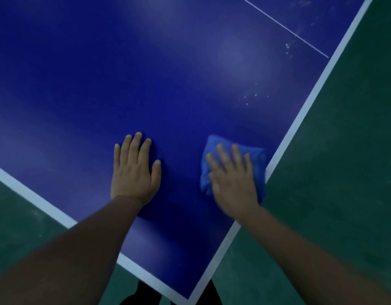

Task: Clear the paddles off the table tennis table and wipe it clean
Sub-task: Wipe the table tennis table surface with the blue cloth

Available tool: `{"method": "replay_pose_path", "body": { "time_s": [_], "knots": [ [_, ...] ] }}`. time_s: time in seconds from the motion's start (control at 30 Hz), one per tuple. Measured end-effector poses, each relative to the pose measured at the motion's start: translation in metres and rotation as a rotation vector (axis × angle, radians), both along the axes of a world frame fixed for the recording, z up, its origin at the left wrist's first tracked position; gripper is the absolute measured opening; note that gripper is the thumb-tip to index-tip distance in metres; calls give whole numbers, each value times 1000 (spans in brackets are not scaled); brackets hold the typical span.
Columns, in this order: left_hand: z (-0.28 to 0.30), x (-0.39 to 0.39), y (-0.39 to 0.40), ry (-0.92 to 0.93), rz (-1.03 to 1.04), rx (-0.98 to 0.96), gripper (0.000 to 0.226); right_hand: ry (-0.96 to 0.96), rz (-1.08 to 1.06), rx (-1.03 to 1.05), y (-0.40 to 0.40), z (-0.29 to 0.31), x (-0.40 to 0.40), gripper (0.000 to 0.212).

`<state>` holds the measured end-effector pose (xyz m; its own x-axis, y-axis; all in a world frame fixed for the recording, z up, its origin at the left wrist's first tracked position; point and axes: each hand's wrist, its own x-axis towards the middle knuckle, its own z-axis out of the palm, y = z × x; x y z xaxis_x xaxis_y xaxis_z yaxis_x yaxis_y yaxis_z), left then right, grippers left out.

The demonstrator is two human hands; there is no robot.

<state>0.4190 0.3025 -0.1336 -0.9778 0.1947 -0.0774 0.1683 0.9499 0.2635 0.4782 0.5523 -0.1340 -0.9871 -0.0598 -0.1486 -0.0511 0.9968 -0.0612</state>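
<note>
The blue table tennis table [146, 73] fills most of the head view, seen from its near corner. My right hand [233, 183] lies flat on a folded blue cloth [254, 155] and presses it onto the table beside the right white edge line; the hand is motion-blurred. My left hand [135, 170] rests palm down on the bare blue surface to the left of the cloth, fingers spread, holding nothing. No paddles are in view.
White specks [288, 47] and smaller specks [250, 99] lie on the table toward the far right, near a thin white centre line [285, 28]. White border lines [309, 102] mark the table edges. Green floor [344, 172] surrounds the corner.
</note>
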Motion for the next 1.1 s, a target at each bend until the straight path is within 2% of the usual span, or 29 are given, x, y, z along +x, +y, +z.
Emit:
{"method": "replay_pose_path", "body": {
  "time_s": [0.07, 0.1, 0.23, 0.3, 0.4, 0.47, 0.53, 0.6, 0.67, 0.73, 0.77, 0.83, 0.9, 0.97, 1.0, 1.03, 1.1],
  "knots": [
    [-1, 0, 0, 13, 0, -4, 62, -31, 132, 1, 8, 0, 3, 53],
    [-2, 0, 0, 14, -1, -2, 62, -24, 78, 21, 20, 0, -8, 54],
    [-3, 0, 0, 20, 5, 25, 60, 17, -383, 41, 33, -3, -64, 59],
    [-4, -1, -1, 30, 16, 46, 60, 72, -275, 25, -8, -3, -79, 57],
    [-4, -1, -1, 65, 13, 61, 59, 82, 116, -57, -75, -3, -105, 54],
    [-5, -2, 0, 77, 4, 50, 58, 66, 174, -67, -74, -2, -145, 55],
    [-5, -3, -1, 64, -2, 32, 58, 68, 42, -8, -28, -7, -180, 56],
    [-6, -2, -2, 51, -11, 17, 58, 25, -214, 70, 50, -9, -195, 56],
    [-6, -2, -2, 52, -19, 10, 58, 11, -519, 29, 129, 0, -194, 56],
    [-6, -2, -1, 50, -22, 7, 59, 13, -753, -56, 159, 9, -186, 54],
    [-6, -3, -2, 47, -22, 3, 59, 27, -786, -69, 150, 8, -181, 53],
    [-6, -4, -2, 34, -23, -3, 59, 80, -625, -7, 100, 4, -160, 54],
    [-6, -3, -1, 29, -17, -4, 60, 77, -232, 22, 39, -1, -117, 56],
    [-5, -3, 0, 27, -11, -6, 60, 25, 122, 34, 22, -4, -79, 53],
    [-4, -3, 0, 26, -11, -3, 60, -20, 194, 18, 39, -3, -81, 53],
    [-4, -3, 0, 32, -9, 1, 60, -14, 170, 33, 62, -2, -92, 54],
    [-4, -3, 1, 43, -5, 3, 60, 28, -43, 91, 115, -2, -124, 57]
  ]
}}
